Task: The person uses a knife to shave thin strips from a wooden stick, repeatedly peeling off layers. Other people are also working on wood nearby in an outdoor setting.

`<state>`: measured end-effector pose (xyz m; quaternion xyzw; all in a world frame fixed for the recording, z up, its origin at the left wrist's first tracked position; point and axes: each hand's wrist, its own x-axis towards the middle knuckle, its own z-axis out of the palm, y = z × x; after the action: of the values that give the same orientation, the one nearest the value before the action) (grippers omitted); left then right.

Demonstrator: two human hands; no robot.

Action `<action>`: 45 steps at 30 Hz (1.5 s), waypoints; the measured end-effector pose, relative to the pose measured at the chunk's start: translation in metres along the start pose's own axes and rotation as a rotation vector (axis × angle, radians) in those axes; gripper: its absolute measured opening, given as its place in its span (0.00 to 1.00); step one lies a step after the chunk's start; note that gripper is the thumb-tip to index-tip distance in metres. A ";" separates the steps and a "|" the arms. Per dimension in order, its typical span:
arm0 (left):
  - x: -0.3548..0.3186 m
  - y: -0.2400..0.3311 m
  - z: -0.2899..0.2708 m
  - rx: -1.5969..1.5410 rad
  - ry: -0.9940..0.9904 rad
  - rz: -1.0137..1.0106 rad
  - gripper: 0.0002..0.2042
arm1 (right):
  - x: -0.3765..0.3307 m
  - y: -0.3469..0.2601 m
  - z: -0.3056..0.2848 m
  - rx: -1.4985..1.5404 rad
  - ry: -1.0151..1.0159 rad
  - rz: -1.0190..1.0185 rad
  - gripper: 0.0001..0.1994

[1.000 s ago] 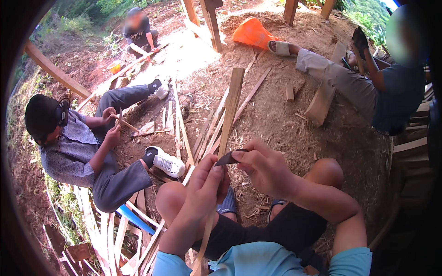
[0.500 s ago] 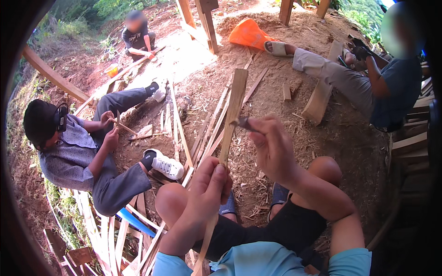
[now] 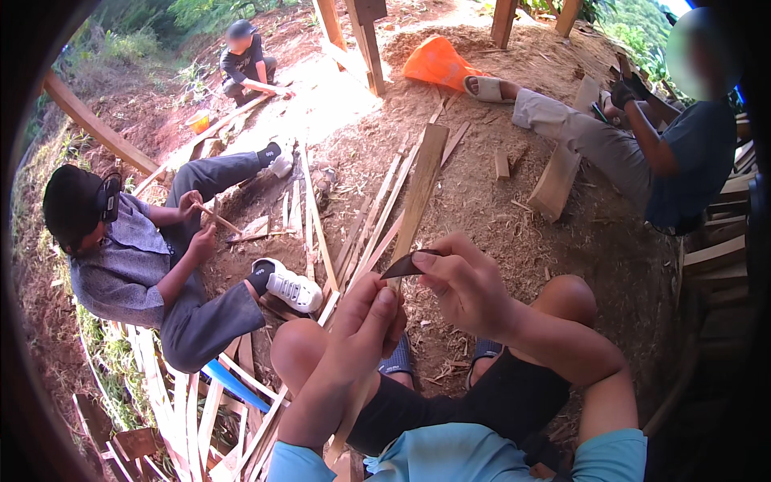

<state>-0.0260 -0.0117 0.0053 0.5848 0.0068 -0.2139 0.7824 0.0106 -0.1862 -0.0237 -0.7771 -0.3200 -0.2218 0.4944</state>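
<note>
You brought the dark blade in your right fingers down the wooden strip, from its upper part to beside your left fingers; the strip's top tipped rightward.

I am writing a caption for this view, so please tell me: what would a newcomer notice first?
Probably the vivid orange bag or sheet at the upper middle. Then, near the centre, the right hand holding a dark blade at a long wooden strip that the left hand grips. Lower left, a bright blue strip shows among pale wooden slats.
</note>
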 end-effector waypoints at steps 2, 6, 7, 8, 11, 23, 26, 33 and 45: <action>-0.001 0.001 0.001 0.026 -0.020 0.009 0.08 | 0.007 0.003 -0.006 -0.028 0.099 0.024 0.11; -0.005 -0.008 -0.001 0.098 -0.102 -0.010 0.07 | 0.022 0.023 -0.028 -0.102 0.312 0.141 0.09; -0.005 -0.011 -0.002 0.106 -0.124 -0.023 0.07 | 0.023 0.028 -0.032 -0.090 0.347 0.195 0.09; -0.007 -0.009 0.000 0.125 -0.111 -0.053 0.07 | 0.024 0.032 -0.037 -0.075 0.380 0.247 0.09; -0.005 -0.010 0.003 0.046 -0.012 -0.032 0.07 | 0.021 0.035 -0.044 0.204 0.432 0.429 0.12; 0.005 -0.030 -0.002 0.449 -0.041 0.071 0.09 | 0.023 0.006 -0.022 0.894 0.249 1.009 0.19; 0.011 -0.022 0.000 -0.020 -0.209 -0.123 0.12 | 0.011 0.018 -0.035 1.008 0.298 0.863 0.20; 0.012 -0.033 -0.004 -0.181 -0.305 -0.185 0.13 | 0.014 0.015 -0.030 1.045 0.226 0.884 0.25; 0.013 -0.016 -0.002 0.106 -0.117 -0.095 0.13 | 0.011 0.007 -0.020 0.693 0.070 0.974 0.22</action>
<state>-0.0192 -0.0172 -0.0133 0.6111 -0.0225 -0.2844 0.7384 0.0221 -0.2039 -0.0125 -0.6199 0.0358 0.1224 0.7742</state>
